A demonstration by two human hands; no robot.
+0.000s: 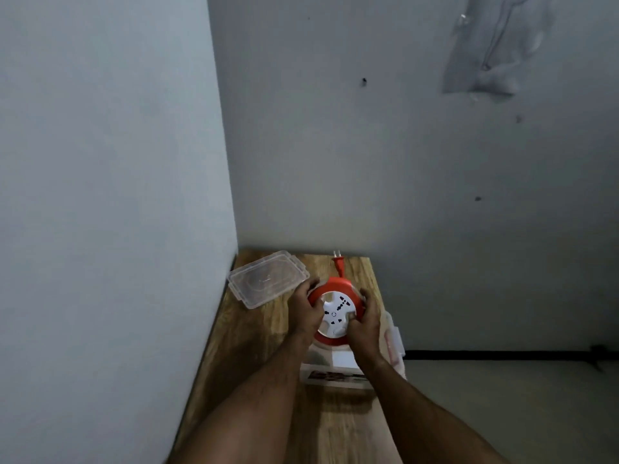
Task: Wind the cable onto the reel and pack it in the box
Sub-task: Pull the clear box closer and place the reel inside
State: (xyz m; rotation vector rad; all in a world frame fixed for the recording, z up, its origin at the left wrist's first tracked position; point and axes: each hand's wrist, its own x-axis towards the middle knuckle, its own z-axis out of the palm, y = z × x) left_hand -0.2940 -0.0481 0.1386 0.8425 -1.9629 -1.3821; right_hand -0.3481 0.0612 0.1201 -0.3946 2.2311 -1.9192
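Round orange plastic cable reel [330, 286] with white socket face: held above the clear plastic storage box [392, 343], which stands at the desk's right edge. Left hand [306, 311]: clamped on the reel's left rim. Right hand [363, 321]: clamped on the right rim, thumb on the white face. Orange two-pin plug [338, 261]: protruding from the reel's far side, prongs toward the wall. Clear rectangular plastic lid [268, 279]: lying flat on the narrow wooden desk [248, 336], left of the reel, near the corner. Box contents unclear.
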